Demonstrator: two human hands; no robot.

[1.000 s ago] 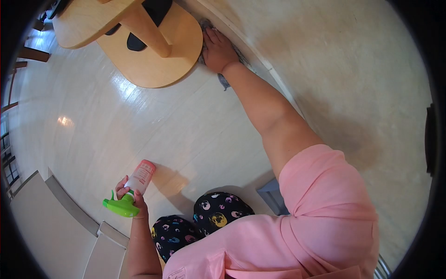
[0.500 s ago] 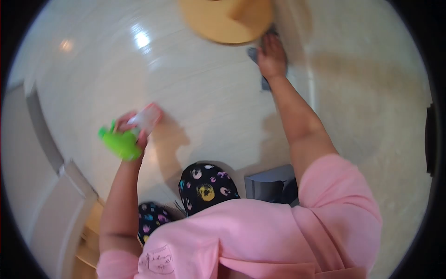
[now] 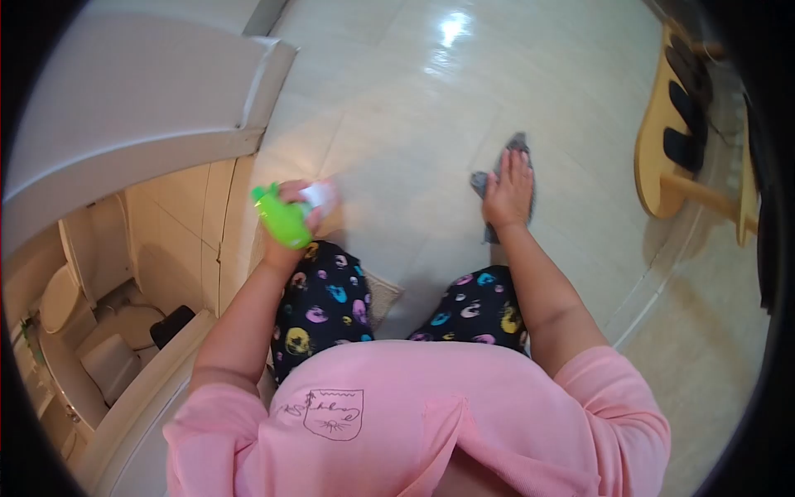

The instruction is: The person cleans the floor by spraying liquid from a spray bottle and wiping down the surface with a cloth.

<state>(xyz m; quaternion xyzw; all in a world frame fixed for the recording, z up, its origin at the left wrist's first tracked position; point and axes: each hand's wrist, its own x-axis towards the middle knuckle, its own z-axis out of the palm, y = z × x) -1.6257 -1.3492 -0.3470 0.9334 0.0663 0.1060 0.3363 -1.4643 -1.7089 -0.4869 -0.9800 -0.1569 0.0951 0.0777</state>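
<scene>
My left hand is wrapped round a spray bottle with a bright green trigger head and a pale body, held above the floor near my left knee. Part of the bottle is hidden by my fingers. My right hand lies flat, fingers stretched out, on a grey cloth that is pressed against the pale tiled floor. Edges of the cloth show beyond my fingertips and beside my thumb.
At the right stands a wooden rack with dark shoes on it. A doorway at the left opens onto a room with a toilet. A small beige mat lies between my knees. A white door frame juts in at upper left.
My view has turned and shifted, so the doorway and toilet now show at left and the wooden rack at right. Both hands keep the bottle and the cloth; my right arm is closer in.
</scene>
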